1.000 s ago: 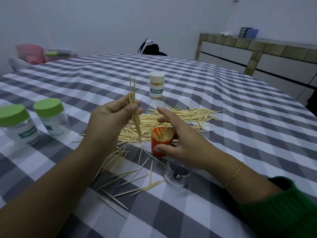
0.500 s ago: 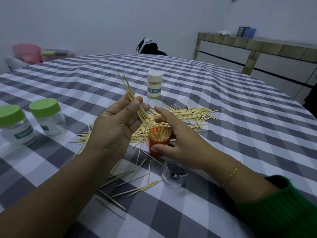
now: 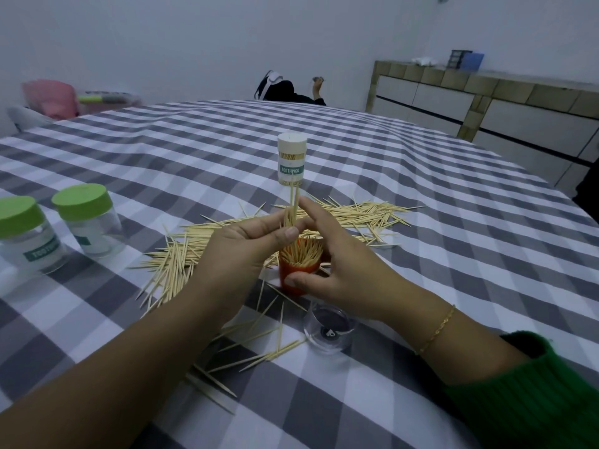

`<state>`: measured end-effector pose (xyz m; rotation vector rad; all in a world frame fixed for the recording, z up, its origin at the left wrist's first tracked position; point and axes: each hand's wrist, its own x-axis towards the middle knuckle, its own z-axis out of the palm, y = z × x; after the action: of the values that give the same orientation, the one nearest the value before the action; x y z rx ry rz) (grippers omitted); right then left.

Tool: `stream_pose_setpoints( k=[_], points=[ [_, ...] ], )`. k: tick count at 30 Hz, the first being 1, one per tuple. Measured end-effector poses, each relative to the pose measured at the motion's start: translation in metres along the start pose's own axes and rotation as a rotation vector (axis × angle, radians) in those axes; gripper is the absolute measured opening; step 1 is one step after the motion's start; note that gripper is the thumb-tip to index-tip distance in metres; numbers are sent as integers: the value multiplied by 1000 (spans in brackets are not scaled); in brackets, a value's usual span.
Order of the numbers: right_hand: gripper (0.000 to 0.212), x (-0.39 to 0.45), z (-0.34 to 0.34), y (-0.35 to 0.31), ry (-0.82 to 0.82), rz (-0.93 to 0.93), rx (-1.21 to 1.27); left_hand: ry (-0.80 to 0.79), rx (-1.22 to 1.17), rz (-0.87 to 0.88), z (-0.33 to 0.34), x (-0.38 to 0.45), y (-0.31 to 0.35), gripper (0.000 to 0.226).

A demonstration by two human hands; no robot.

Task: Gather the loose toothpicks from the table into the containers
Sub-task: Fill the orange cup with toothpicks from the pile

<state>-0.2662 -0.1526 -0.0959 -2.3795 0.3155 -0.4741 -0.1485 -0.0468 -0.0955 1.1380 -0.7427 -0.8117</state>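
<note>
Left hand [image 3: 246, 244] pinches a small upright bundle [image 3: 291, 209] of toothpicks between thumb and fingers, its lower ends in the mouth of the orange cup [image 3: 299, 270], which is already packed with sticks; right hand [image 3: 337, 264] curls round that cup, thumb across its front, forefinger stretched up beside the bundle. Loose toothpicks [image 3: 350, 212] lie fanned over the checked cloth [image 3: 453, 254] behind and left of the cup, with more strewn in front, and a clear lid [image 3: 329, 330] sits just before the right wrist. A capped white tube [image 3: 291, 158] stands beyond; two green-lidded jars [image 3: 87, 218] stand well to the left.
</note>
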Motion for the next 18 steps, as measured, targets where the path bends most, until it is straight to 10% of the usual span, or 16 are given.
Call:
stream_pose_setpoints(
  k=[18],
  points=[
    [71,0,3,-2,93,-69,-10,-18,106,-35,-8,1,4,36]
  ],
)
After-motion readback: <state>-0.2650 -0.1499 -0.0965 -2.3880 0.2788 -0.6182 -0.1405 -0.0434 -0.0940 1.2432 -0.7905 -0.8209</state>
